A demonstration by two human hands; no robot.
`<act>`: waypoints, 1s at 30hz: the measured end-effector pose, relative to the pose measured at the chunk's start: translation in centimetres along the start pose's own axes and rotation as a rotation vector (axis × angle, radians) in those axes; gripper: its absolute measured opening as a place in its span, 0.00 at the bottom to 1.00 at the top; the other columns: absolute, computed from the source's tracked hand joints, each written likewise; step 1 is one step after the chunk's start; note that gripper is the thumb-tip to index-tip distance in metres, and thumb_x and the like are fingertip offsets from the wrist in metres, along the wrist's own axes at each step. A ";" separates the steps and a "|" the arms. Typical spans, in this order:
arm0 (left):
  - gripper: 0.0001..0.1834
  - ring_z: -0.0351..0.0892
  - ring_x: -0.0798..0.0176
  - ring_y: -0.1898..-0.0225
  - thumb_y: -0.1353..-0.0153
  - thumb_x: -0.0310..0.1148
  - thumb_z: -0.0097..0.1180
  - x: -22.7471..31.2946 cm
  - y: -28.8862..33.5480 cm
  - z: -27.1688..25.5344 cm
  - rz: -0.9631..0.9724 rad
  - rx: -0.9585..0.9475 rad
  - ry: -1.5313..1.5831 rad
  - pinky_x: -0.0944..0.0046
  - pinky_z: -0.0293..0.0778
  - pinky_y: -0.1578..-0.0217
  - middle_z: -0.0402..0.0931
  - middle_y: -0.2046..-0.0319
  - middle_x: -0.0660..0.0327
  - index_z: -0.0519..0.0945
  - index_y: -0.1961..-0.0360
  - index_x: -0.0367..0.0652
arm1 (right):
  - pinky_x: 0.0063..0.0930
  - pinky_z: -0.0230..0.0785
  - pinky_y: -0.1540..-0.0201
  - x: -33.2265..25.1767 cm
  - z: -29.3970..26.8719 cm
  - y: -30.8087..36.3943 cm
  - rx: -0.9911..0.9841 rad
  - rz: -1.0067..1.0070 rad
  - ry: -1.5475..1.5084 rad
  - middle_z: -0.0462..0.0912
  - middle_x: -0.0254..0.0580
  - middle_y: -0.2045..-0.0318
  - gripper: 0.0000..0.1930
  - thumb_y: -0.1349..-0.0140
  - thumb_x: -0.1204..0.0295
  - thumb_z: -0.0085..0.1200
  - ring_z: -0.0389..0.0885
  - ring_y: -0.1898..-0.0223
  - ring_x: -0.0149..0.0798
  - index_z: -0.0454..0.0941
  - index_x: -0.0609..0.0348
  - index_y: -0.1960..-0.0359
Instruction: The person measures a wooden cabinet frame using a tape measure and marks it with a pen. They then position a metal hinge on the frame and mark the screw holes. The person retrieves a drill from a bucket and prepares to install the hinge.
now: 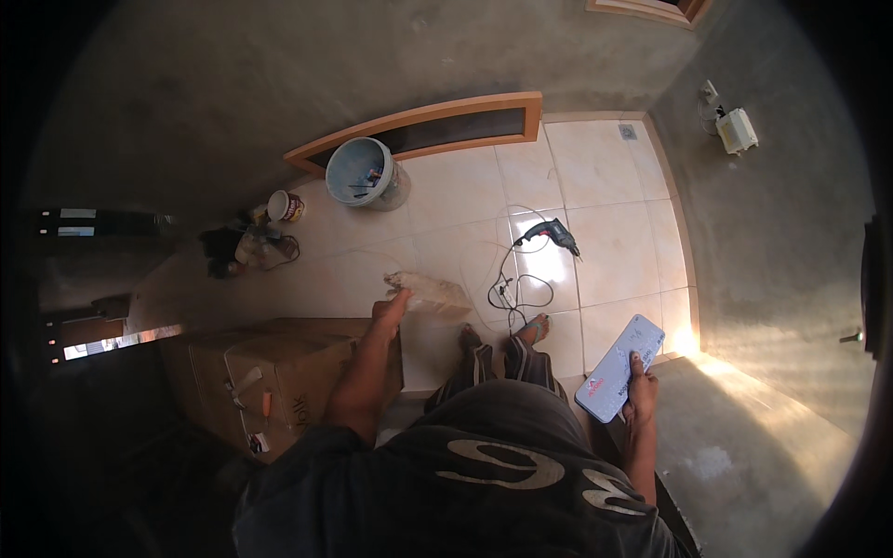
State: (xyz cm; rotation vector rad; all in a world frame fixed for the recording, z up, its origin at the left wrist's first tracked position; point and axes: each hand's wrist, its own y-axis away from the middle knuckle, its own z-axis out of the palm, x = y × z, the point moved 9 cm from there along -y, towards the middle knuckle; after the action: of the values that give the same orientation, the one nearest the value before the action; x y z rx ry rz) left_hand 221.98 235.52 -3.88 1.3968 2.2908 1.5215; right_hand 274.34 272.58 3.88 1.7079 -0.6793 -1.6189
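Note:
My left hand (392, 309) is closed on a crumpled, translucent plastic bag (435, 292), which trails off to the right over the floor tiles. My right hand (641, 389) grips a flat, pale blue rectangular plate (618, 370) with rounded corners and printed marks. The thumb lies across its face, and the other fingers are mostly hidden beneath it. Beyond my feet, a dark power drill (555, 236) lies on the floor, its black cord looped toward me. A white socket piece (504, 295) sits among the loops.
A large cardboard box (279, 372) with small items on top stands at my left. Farther off are a grey bucket (395, 189) with tools inside, a small white tub (286, 205) and a wood-framed panel (419, 130) by the wall. A white electrical box (738, 133) hangs on the right wall.

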 end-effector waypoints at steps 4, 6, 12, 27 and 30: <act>0.43 0.82 0.53 0.62 0.54 0.57 0.76 -5.0 -8.4 2.8 0.057 0.015 0.023 0.52 0.79 0.60 0.84 0.61 0.45 0.81 0.58 0.20 | 0.34 0.80 0.60 2.6 -0.3 -2.0 0.010 -0.055 0.157 0.86 0.47 0.61 0.20 0.28 0.63 0.62 0.84 0.65 0.37 0.79 0.71 0.49; 0.45 0.84 0.50 0.59 0.53 0.58 0.75 -2.0 -6.3 3.0 0.114 0.001 -0.070 0.52 0.79 0.57 0.84 0.58 0.42 0.81 0.57 0.17 | 0.35 0.79 0.60 4.4 0.9 -2.4 -0.041 0.015 0.094 0.86 0.48 0.60 0.20 0.28 0.63 0.62 0.85 0.65 0.37 0.79 0.72 0.49; 0.41 0.87 0.49 0.54 0.52 0.60 0.73 2.5 -7.4 4.1 0.197 0.079 -0.233 0.54 0.79 0.50 0.87 0.55 0.45 0.86 0.55 0.27 | 0.32 0.78 0.54 8.8 4.3 -8.5 -0.203 0.137 0.172 0.87 0.48 0.57 0.19 0.29 0.65 0.64 0.85 0.60 0.36 0.79 0.73 0.50; 0.42 0.88 0.47 0.57 0.59 0.65 0.70 10.3 -26.4 14.5 0.119 -0.081 -0.954 0.52 0.81 0.53 0.87 0.61 0.42 0.88 0.63 0.29 | 0.29 0.75 0.52 12.6 9.6 -24.5 -0.180 0.015 0.420 0.86 0.44 0.59 0.16 0.29 0.69 0.62 0.82 0.58 0.30 0.77 0.71 0.51; 0.40 0.84 0.52 0.67 0.59 0.65 0.70 11.2 -30.6 16.3 0.105 -0.100 -0.894 0.53 0.78 0.63 0.85 0.69 0.45 0.86 0.69 0.29 | 0.29 0.74 0.50 14.6 12.5 -26.8 -0.216 -0.035 0.365 0.86 0.42 0.58 0.14 0.29 0.69 0.61 0.81 0.57 0.29 0.77 0.68 0.50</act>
State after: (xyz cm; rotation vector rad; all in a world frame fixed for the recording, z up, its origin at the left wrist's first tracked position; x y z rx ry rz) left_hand 203.67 251.67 -30.94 1.7052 1.5808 0.7413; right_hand 261.13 276.91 -26.04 1.7952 -0.2871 -1.2993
